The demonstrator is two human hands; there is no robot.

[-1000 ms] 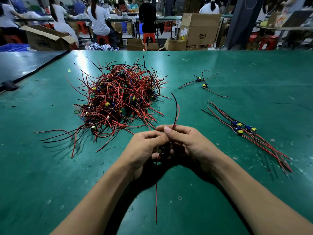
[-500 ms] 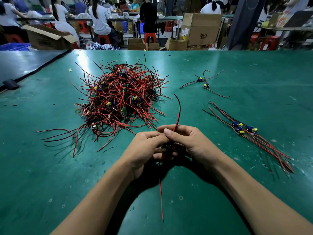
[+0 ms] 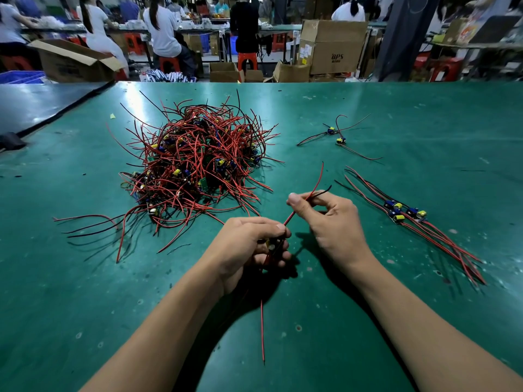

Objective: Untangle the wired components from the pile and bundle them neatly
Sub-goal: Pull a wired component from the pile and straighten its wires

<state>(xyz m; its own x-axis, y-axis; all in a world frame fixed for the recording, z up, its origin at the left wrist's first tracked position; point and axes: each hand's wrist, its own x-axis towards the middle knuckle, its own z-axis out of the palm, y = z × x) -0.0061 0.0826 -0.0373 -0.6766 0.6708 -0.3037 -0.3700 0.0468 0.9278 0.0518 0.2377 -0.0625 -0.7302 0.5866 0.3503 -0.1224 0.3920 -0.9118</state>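
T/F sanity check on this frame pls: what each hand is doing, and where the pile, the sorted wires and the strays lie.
1. The tangled pile lies on the table, left of and beyond both hands. True.
2. The right hand lies flat and holds nothing. False: its thumb and fingers pinch the red wire and a black one.
3. The left hand grips a wired component. True.
4. The straightened group lies on top of the pile. False: it lies apart from it on the table, right of the hands.
5. Two loose components lie apart from the pile. True.
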